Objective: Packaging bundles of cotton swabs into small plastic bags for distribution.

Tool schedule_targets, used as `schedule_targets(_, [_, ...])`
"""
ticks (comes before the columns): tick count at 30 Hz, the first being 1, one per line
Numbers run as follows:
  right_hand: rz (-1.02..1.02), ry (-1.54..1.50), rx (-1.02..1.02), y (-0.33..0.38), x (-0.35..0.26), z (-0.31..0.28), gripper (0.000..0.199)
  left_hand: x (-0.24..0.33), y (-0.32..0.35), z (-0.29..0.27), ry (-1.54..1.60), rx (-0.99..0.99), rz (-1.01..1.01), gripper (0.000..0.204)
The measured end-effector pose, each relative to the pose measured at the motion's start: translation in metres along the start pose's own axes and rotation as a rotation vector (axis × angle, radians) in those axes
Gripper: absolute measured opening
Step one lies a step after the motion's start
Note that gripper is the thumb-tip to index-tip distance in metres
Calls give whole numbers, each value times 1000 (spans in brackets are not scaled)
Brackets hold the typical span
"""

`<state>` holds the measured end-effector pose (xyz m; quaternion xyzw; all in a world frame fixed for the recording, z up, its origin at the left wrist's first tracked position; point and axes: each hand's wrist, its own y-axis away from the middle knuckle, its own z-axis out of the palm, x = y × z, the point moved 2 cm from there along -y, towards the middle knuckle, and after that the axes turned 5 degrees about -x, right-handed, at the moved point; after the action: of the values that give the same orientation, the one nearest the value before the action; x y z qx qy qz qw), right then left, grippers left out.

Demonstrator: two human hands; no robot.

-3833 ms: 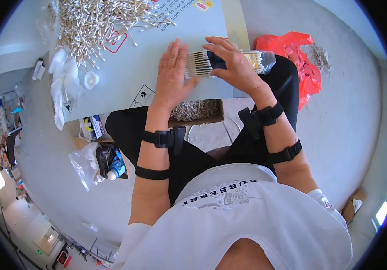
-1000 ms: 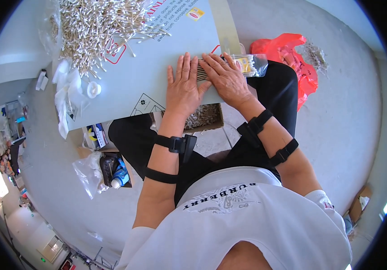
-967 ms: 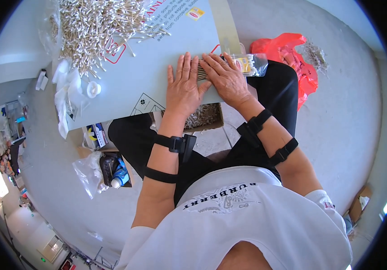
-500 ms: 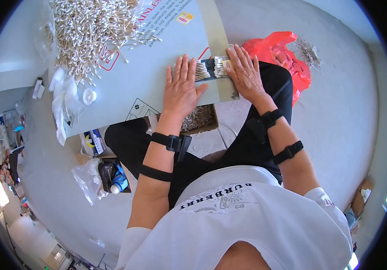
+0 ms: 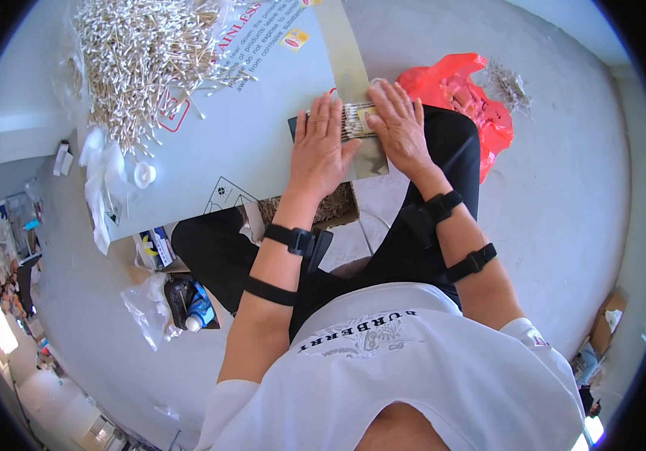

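Note:
A short row of cotton swabs [image 5: 352,121] lies side by side on a dark strip [image 5: 292,129] at the board's right edge. Flat over the strip's left part rests my left hand [image 5: 320,148], fingers stretched out and thumb by the swabs. My right hand [image 5: 401,129] lies palm down at the other end of the row, its fingers extended and a small yellow-and-white label [image 5: 366,119] beside them. What lies beneath both palms is hidden. At the far left of the grey printed board [image 5: 195,161] a large heap of loose cotton swabs [image 5: 146,64] is spread.
A white round spool-like piece [image 5: 145,175] and crumpled white plastic [image 5: 105,188] lie at the board's left edge. Under the board stands an open carton [image 5: 338,209] with loose swabs. A red plastic bag [image 5: 488,120] sits on the floor at right, beyond my knee.
My left hand has slid right, toward my right hand, and the gap between the two groups of swabs has closed. The view has shifted slightly.

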<state>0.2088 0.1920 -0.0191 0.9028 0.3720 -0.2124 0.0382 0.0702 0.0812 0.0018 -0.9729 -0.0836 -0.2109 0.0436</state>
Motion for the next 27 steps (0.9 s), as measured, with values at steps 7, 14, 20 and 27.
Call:
schedule_targets(7, [590,-1507,236,-17,29,16,37,-13,-17,2,818,449,-187,53])
schedule_targets(14, [624,-1669,221,-22,11,23,16,0,-23,-2,866,412,-192,51])
schedule_targets(20, [581,-1631,230,-23,12,26,18,2,-27,-2,835,424,-172,51])
schedule_targets(27, [569,-1602,173,-22,16,28,20,1,-33,6,910,347,-132,43])
